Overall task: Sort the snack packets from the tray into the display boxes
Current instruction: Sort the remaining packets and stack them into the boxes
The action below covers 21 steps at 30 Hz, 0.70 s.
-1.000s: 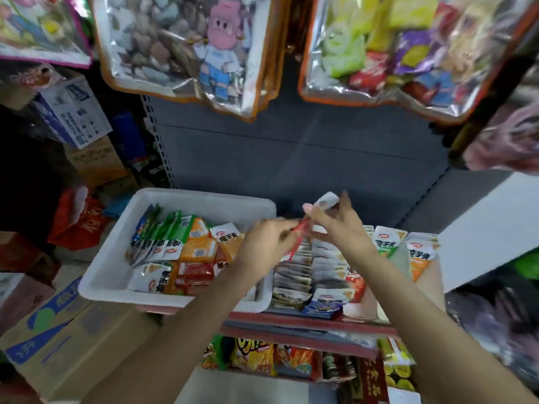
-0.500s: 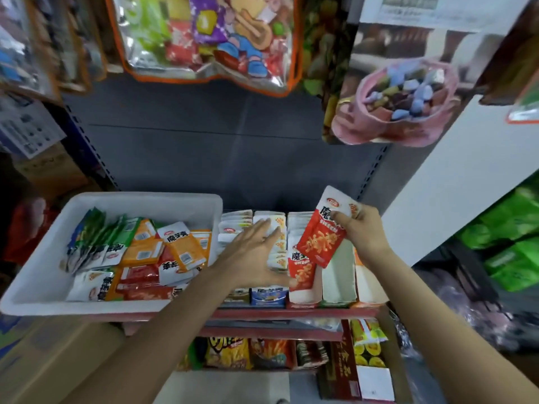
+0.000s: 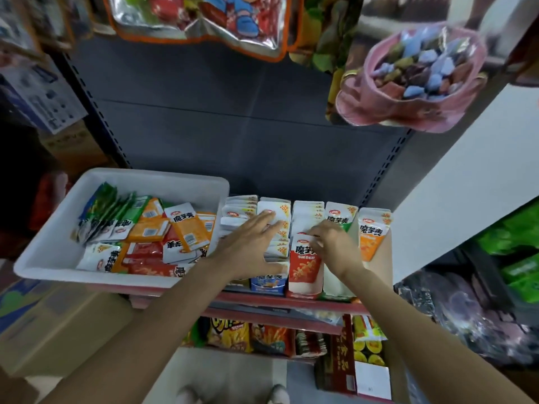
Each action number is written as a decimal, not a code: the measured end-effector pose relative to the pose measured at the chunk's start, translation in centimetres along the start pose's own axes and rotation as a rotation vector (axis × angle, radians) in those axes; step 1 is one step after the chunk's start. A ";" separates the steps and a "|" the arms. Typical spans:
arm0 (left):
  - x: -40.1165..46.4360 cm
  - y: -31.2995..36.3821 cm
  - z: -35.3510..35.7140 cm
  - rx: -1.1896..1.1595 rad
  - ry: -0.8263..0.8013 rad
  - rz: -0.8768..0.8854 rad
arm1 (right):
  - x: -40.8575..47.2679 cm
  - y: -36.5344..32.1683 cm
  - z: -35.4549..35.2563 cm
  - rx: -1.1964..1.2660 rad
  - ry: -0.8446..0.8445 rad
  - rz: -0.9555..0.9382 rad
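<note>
A white tray [image 3: 73,277] at the left of the shelf holds several orange, green, red and white snack packets [image 3: 186,228]. To its right stands a row of display boxes [image 3: 303,285] filled with upright packets. My left hand [image 3: 250,246] lies flat with its fingers spread on the white packets in the second box. My right hand [image 3: 335,246] pinches the top edge of a red packet [image 3: 304,263], which stands at the front of the red box. Green-topped [image 3: 339,221] and orange [image 3: 372,234] packets stand in the boxes further right.
Large clear bags of sweets [image 3: 204,21] and a pink bag [image 3: 414,80] hang overhead. A lower shelf [image 3: 262,339] carries more snack packs. Cardboard boxes [image 3: 58,325] sit under the tray. A white panel [image 3: 466,182] closes off the right side.
My right hand has brought the red packet down from mid-air into the red box. My left hand has slid right onto the white packets. The view has shifted right.
</note>
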<state>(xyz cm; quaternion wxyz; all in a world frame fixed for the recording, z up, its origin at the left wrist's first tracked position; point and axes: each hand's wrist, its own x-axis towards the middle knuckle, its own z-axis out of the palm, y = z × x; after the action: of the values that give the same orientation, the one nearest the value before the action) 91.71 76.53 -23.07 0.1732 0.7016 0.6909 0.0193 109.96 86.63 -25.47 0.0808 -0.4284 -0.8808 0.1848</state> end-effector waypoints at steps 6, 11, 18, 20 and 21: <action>-0.9 -0.2 -1.1 -0.101 0.057 0.057 | 0.4 -1.5 -0.2 -0.028 0.085 0.009; -2.8 -3.0 -2.4 -0.272 0.325 0.011 | 1.9 -7.0 -1.1 0.154 0.198 -0.050; -6.6 -12.5 -2.0 -0.398 0.503 -0.321 | 5.0 -18.2 1.9 0.282 0.037 -0.247; -7.6 -15.4 -1.2 -0.362 0.457 -0.388 | 6.3 -20.8 4.4 0.206 -0.090 -0.260; -8.0 -16.6 -0.9 -0.351 0.419 -0.410 | 7.0 -21.9 6.0 0.153 -0.151 -0.260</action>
<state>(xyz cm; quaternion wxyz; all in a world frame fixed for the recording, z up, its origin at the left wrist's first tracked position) 75.10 68.68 -25.05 0.1458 0.4885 0.8243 0.2464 87.90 78.20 -22.44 0.0700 -0.2884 -0.9157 0.2708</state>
